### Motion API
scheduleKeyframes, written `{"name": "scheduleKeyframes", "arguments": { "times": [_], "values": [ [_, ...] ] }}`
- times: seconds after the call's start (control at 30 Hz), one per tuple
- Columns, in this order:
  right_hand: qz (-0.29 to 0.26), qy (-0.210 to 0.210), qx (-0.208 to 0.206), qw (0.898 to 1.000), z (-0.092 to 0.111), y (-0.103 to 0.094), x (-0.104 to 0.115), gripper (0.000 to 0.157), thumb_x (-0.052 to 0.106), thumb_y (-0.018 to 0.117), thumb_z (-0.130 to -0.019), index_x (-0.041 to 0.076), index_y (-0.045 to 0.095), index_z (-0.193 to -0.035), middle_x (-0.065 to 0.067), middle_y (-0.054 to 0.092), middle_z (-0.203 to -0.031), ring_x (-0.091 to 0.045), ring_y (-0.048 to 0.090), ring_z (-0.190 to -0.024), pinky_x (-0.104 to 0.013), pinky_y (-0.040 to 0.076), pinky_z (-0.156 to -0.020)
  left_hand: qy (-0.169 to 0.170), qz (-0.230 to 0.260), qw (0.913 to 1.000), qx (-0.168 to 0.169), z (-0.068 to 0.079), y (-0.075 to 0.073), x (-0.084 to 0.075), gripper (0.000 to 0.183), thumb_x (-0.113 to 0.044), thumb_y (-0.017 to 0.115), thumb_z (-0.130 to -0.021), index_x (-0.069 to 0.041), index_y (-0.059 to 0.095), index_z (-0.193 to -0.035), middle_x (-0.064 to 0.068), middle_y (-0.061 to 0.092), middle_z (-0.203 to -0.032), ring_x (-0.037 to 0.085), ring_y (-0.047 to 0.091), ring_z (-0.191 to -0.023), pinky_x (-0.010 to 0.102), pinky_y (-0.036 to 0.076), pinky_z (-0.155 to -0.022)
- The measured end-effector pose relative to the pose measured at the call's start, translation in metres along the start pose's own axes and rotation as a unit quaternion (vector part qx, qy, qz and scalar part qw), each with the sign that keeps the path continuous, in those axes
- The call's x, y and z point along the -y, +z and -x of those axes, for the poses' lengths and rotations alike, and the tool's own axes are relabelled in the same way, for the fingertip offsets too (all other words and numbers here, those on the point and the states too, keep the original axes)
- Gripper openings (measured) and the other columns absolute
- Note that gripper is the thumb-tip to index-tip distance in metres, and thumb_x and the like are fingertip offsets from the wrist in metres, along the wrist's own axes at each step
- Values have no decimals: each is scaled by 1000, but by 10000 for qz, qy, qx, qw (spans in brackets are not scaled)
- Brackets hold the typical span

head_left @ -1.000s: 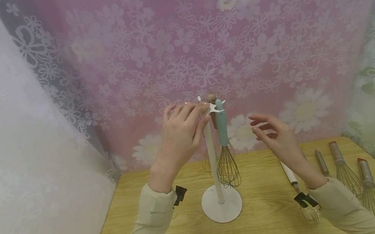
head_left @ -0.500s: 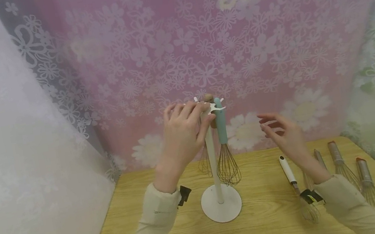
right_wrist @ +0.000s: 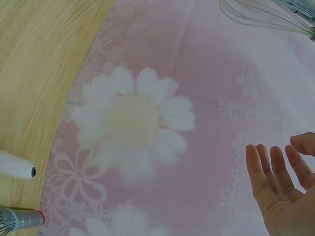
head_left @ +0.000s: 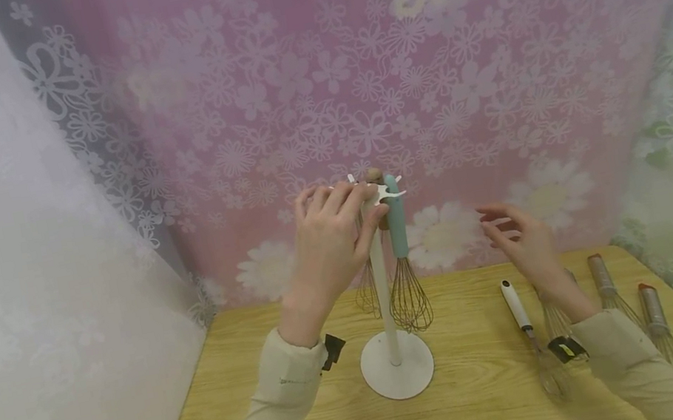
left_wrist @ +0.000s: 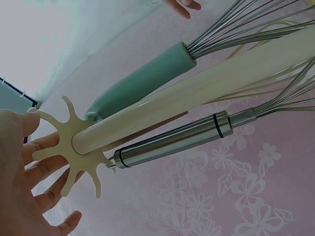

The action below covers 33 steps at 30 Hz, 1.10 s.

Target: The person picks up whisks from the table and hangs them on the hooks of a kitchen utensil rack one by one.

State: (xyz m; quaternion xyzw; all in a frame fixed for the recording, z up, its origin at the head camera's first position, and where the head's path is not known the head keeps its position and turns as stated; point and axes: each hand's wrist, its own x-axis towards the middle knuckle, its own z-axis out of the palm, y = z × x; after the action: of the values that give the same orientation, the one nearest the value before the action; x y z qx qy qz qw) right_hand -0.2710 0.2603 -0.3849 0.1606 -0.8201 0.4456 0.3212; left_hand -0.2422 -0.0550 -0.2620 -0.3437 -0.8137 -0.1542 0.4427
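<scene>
A white stand with a star-shaped hook top [left_wrist: 76, 152] and a round base [head_left: 400, 379] stands upright on the table. My left hand [head_left: 335, 240] holds its top, the fingers spread over the hooks and the thumb at one prong. Several whisks hang from it: a teal-handled whisk [head_left: 397, 229], a steel-handled whisk [left_wrist: 172, 142] and, behind the pole, one with a brown wooden handle [head_left: 374, 177]. To the right, my right hand [head_left: 529, 247] hovers in the air with relaxed fingers and nothing in it.
On the right of the wooden table [head_left: 475, 381] lie a white-handled whisk [head_left: 516, 306] and several metal-handled ones, including a red-tipped whisk [head_left: 654, 311] near the edge. A pink floral curtain [head_left: 316, 93] backs the table, with pale cloth [head_left: 20, 296] at the left.
My right hand has drawn away from the stand to the right, above the loose whisks. The left hand stays on the stand's top, and the hanging whisks have shifted slightly.
</scene>
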Motion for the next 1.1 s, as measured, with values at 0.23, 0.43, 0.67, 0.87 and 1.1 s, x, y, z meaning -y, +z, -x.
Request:
{"name": "scheduleKeyframes", "arguments": {
  "times": [0.23,0.43,0.67,0.87,1.1],
  "values": [
    [80,6,-5,10000,2,-1,-10,29,8,63,-101,-2,65,-128,-25,69,-111,15,58,-84,-7,51,-66,28,-1,10000,-64,0,0,-1,27,-37,62,-101,-15,71,-113,1,68,-103,22,58,-93,48,38,-106],
    [274,203,76,9994,4,-3,-22,30,9,63,-101,0,65,-130,-23,68,-111,12,58,-82,-10,54,-66,26,-31,9999,-133,1,0,-1,27,-38,63,-100,-15,71,-112,0,68,-103,22,58,-92,48,39,-106],
    [100,436,187,9988,6,-3,-38,31,6,62,-101,-3,63,-130,-28,66,-110,14,59,-80,-13,56,-65,48,28,9999,-113,0,1,1,27,-37,62,-101,-15,71,-113,0,68,-104,22,58,-92,47,38,-106],
    [186,692,358,9968,12,-4,-49,31,8,62,-101,-4,64,-130,-29,66,-110,-6,67,-81,-15,56,-64,52,53,9999,-111,0,2,1,27,-37,62,-101,-15,71,-113,0,68,-104,22,58,-92,48,38,-107],
    [724,948,687,9905,24,-2,-66,33,14,60,-103,-2,62,-133,-28,66,-113,-43,70,-88,-16,55,-61,24,63,9999,-86,0,2,1,27,-37,62,-101,-15,71,-113,0,68,-105,22,58,-93,48,37,-107]
  ]
}}
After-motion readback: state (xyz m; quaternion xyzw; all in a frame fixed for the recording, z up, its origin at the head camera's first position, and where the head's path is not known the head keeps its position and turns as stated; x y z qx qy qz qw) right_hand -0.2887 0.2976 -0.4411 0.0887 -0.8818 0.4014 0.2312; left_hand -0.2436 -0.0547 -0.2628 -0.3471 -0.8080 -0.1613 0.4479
